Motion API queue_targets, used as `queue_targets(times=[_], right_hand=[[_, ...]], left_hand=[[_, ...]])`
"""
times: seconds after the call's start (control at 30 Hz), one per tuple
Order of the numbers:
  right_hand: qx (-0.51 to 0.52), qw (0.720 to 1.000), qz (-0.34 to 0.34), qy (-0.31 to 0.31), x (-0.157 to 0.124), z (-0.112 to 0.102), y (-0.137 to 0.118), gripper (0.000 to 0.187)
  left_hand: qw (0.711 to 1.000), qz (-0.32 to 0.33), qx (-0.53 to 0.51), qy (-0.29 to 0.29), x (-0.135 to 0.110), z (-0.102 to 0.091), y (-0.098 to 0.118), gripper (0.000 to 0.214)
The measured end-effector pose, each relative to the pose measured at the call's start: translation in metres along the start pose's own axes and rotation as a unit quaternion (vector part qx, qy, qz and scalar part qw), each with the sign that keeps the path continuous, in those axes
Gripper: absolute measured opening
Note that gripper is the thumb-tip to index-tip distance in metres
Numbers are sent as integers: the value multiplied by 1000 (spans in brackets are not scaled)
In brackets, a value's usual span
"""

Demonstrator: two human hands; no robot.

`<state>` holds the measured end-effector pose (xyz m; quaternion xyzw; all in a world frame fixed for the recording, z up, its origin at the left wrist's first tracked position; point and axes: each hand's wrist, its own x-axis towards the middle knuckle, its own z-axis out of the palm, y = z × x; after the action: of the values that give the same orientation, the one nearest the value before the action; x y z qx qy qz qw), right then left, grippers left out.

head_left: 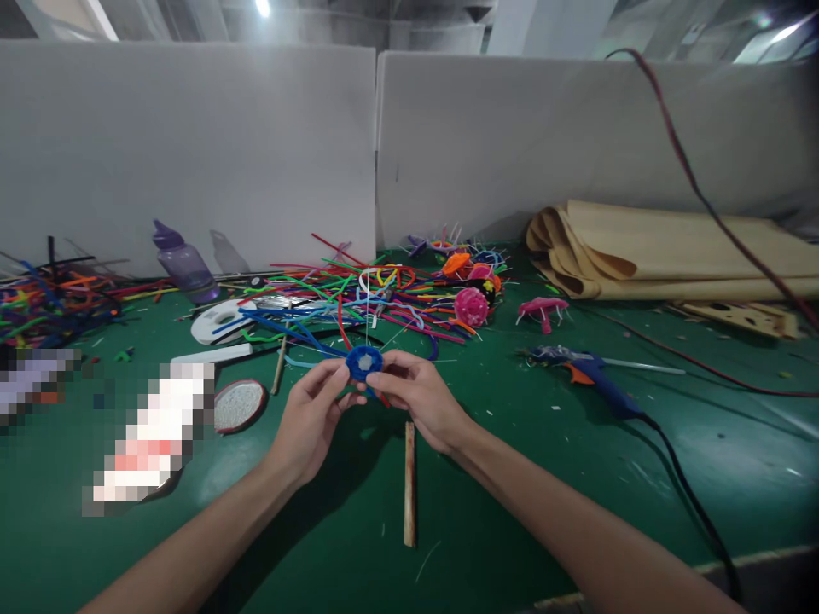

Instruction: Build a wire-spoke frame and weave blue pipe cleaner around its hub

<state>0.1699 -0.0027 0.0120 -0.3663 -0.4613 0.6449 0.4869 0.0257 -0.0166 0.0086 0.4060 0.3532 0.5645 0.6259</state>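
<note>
A small blue coiled pipe-cleaner disc (pixel 364 362) with a pale centre is held up over the green table (pixel 512 477). My left hand (pixel 313 414) pinches its left edge, fingers closed on it. My right hand (pixel 422 399) grips its right edge, fingers also closed. A thin strand of glue or thread rises from the disc. Directly below my hands a wooden stick (pixel 409 483) lies on the table.
A heap of coloured pipe cleaners (pixel 345 298) and finished pink and orange pieces (pixel 472 305) lies behind. A blue glue gun (pixel 592 375) with its black cord rests at right. A purple bottle (pixel 182 263), a white reel (pixel 217 322), a round lid (pixel 239 405) and folded tan paper (pixel 671 251) lie around.
</note>
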Motion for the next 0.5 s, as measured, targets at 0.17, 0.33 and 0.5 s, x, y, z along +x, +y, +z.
queue_targets(times=[0.17,0.33,0.5], right_hand=[[20,1000,17,-7,-1,2,1,17],[10,1000,4,-24,-1,3,3,15],[-11,1000,2,-3,-2,5,4,20]], left_hand=[[999,4,-12,44,0,0,-4,13],[998,-3,-15,62,-2,2,-7,12],[995,-6,-43,90,-2,2,-9,13]])
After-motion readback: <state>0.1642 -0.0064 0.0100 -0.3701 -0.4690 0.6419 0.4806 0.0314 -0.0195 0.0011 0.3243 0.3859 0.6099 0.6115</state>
